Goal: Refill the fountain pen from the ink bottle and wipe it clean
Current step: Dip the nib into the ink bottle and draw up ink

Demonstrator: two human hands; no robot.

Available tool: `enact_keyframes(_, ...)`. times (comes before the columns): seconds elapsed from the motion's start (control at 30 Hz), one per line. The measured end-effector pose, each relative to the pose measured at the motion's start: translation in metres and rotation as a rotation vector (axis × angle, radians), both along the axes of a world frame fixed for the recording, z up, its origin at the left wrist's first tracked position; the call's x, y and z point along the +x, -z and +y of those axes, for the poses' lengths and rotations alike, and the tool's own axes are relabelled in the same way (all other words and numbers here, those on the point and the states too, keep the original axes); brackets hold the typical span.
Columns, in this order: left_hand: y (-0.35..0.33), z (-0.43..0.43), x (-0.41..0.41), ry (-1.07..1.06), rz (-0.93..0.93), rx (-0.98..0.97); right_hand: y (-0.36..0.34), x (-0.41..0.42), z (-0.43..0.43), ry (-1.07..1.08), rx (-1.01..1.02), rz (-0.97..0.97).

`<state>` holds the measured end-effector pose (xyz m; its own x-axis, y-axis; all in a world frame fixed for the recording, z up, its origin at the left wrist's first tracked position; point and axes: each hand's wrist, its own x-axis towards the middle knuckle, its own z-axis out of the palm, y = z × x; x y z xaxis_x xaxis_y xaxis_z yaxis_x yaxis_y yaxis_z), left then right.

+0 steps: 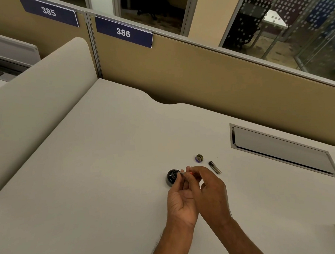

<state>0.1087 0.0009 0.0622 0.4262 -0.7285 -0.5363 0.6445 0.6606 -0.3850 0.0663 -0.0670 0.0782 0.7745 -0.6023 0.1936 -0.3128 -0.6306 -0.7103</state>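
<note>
While both hands meet just beside the ink bottle (172, 177), the pen (184, 173) is held between them, a small piece pinched at its front end by the fingertips of the left hand (181, 199) and gripped further back by the curled thumb and fingers of the right hand (210, 188), where a spot of red shows. Its long axis lies roughly level, running left to right, with the pale metal tip pointing left at the bottle's open mouth and almost touching the rim. The bottle stands upright on the desk (107, 167), to the left of the grip and slightly below it, so the left hand is the nearer one. Judging from this, the next move is a short tilt and dip of the tip down into the mouth. Behind the hands, the bottle cap (199, 157) rests on the desk, and just to its right lies a dark tube (214, 167), probably the pen's barrel or cap. Most of the pen is covered by fingers. Whether the tip is inside the rim or only at it, the ink level, and any cloth for wiping cannot be made out.
</note>
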Motion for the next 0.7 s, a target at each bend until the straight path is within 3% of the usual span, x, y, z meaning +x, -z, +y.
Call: enact_keyframes(0.7, -0.0063, -0.0013, 0.0013, -0.021, 0.011, 0.012, 0.0040, 0.0012, -0.0007, -0.011, 0.027, -0.005)
